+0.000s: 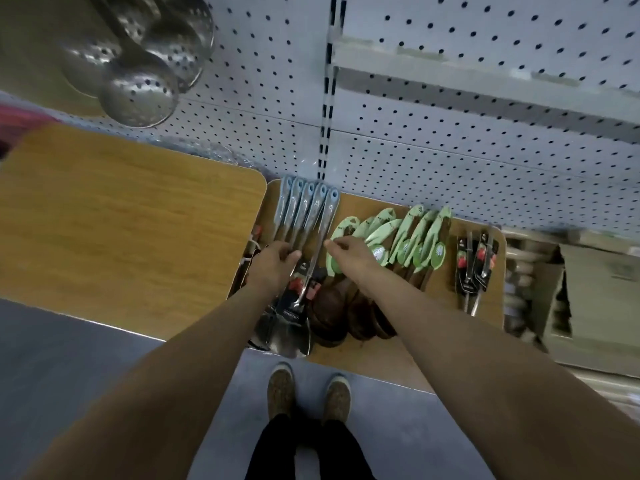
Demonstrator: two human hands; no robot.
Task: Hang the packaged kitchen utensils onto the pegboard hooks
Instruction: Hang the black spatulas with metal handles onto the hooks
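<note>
Several steel spatulas with pale blue handles [304, 209] lie fanned side by side on a wooden shelf [388, 355], handle ends toward the pegboard [485, 140]. My left hand [277, 259] grips the middle of the blue-handled bunch. My right hand [346, 249] rests on the shelf just right of the rightmost blue handle, fingertips touching a green-carded wooden spoon [349, 226]. More green-carded spoons [419, 237] lie in a row further right, their dark bowls toward me.
Small black-carded utensils [476, 261] lie at the shelf's right end. A second wooden shelf [121, 220] sits to the left. Perforated steel ladles [138, 74] hang at upper left. Cardboard boxes [595, 299] stand at right. My shoes [308, 393] are on the grey floor.
</note>
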